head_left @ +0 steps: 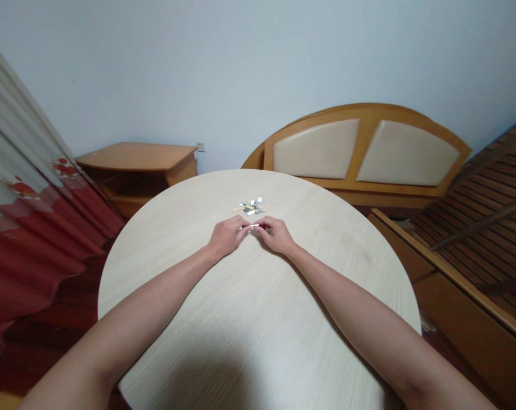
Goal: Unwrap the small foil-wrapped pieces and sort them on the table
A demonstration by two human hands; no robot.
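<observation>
My left hand (226, 234) and my right hand (277, 233) meet at the middle of a round pale wooden table (258, 319). Both hands have their fingers curled in a pinch on one small white piece (254, 226) held between them, just above the tabletop. Right behind the hands lies a small pile of several little pieces (252, 206), white, grey and tan. What the pieces are is too small to make out.
A wooden bedside cabinet (138, 162) stands at the back left. A wooden headboard with two beige pads (364, 151) leans on the wall behind the table. A slatted bed frame (488, 210) rises at the right. Red and white curtains (31, 228) hang at the left.
</observation>
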